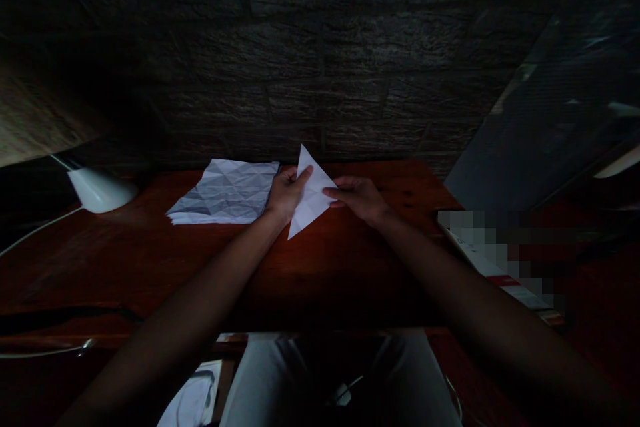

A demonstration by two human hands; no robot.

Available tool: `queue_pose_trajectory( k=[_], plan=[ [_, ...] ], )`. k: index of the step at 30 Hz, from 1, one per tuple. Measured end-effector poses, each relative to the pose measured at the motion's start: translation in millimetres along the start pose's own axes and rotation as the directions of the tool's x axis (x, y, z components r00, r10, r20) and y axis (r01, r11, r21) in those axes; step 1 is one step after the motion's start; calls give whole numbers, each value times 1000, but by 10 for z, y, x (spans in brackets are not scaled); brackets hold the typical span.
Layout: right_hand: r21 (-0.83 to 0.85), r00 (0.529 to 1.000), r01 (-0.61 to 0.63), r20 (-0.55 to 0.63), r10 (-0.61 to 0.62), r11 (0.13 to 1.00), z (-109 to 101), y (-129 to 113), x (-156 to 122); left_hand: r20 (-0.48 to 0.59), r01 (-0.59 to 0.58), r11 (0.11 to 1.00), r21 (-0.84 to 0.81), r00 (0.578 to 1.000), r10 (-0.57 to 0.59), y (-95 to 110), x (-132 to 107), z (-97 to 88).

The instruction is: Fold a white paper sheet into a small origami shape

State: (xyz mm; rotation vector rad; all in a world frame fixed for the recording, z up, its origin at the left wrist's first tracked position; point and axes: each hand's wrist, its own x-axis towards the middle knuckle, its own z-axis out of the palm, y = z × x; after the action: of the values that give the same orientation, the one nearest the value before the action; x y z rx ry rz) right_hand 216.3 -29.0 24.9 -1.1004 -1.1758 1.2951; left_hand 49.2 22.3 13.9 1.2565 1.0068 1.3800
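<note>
A white sheet of paper (314,199), folded into a triangle, is held up over the wooden table between both hands. My left hand (289,193) grips its left side, with the thumb lying across the front face and the other fingers behind. The triangle's right corner is pinched by my right hand (359,199), between thumb and fingers. Faint crease lines run over the lower part of the paper. Just left of my left hand lies a stack of creased white paper (227,192), its top sheet crossed by many fold lines.
On the left of the wooden table (320,287) stands a lamp with a white base (103,190) and a cord. A dark stone-block wall (320,60) rises behind. At the right edge sits a partly blurred white box or booklet (480,250). A dark strap (70,313) lies at front left.
</note>
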Motion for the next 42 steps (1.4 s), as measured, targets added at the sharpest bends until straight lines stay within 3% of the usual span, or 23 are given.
queue_pose_trajectory(
  k=[2, 5, 10, 16, 19, 23, 26, 29, 39, 42],
  plan=[
    [20, 1000, -14, 13, 14, 1000, 28, -24, -20, -52, -90, 991, 104, 994, 96, -27, 33, -17],
    [34, 999, -43, 17, 43, 998, 57, -40, -46, -49, -178, 959, 219, 980, 194, -25, 71, -47],
    [-10, 991, -126, 37, 126, 992, 55, -57, -80, -11, 4, 1000, 18, 1000, -3, 61, 74, -60],
    [-56, 982, -175, 61, 178, 983, 63, -125, -98, -110, 104, 982, -156, 986, -122, 94, 108, -45],
    [-66, 980, -192, 47, 196, 979, 51, -152, -101, -38, 175, 953, -247, 981, -190, 85, 120, -30],
    [-71, 977, -200, 59, 204, 977, 9, -156, -110, 76, 203, 919, -338, 979, -188, 66, 73, -7],
    [-55, 982, -182, 42, 185, 982, -16, -145, -110, 203, 304, 899, -314, 947, -250, 59, 10, 11],
    [-55, 986, -164, 27, 166, 985, -29, -134, -100, 244, 352, 898, -265, 925, -290, 73, -23, 20],
    [-95, 973, -204, 86, 212, 974, -62, -199, -80, 110, 299, 918, -262, 954, -279, 203, 151, -77],
    [-140, 959, -241, 119, 258, 960, -121, -206, -87, -43, 208, 945, -251, 973, -225, 207, 239, -208]
  ],
)
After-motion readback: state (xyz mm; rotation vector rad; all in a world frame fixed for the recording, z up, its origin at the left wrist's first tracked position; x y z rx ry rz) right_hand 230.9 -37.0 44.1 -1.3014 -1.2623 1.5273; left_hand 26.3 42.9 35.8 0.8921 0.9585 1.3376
